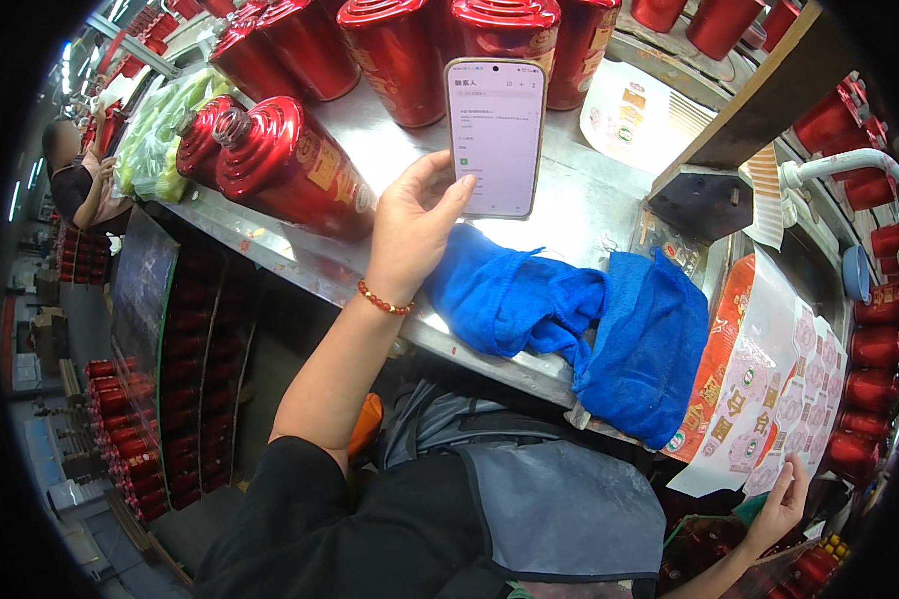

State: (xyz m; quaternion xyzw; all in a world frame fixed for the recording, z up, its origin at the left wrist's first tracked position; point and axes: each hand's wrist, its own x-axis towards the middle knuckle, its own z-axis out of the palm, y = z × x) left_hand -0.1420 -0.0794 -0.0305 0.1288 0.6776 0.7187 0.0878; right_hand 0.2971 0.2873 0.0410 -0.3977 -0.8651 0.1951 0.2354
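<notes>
My left hand [417,220] grips a smartphone [494,140] with a lit white screen, standing upright above the metal worktop. A beaded bracelet circles that wrist. Just below the phone lies a crumpled blue cloth [529,299], with a second blue cloth part [644,349] draped over the front edge. At the lower right, my right hand [777,509] has its fingers closed at the near edge of a printed label sheet [769,399]. Under this sheet rests an orange-red printed sheet [719,349]. Glossy red bottles [300,165] stand left of the phone.
Several more red bottles [400,60] line the worktop's [390,135] far side. A plastic bag of green items [165,135] lies at its left end. A dark post [739,100] rises at the right. Beyond the left end stands another person [75,180]. Racks of red bottles [130,439] fill the lower left.
</notes>
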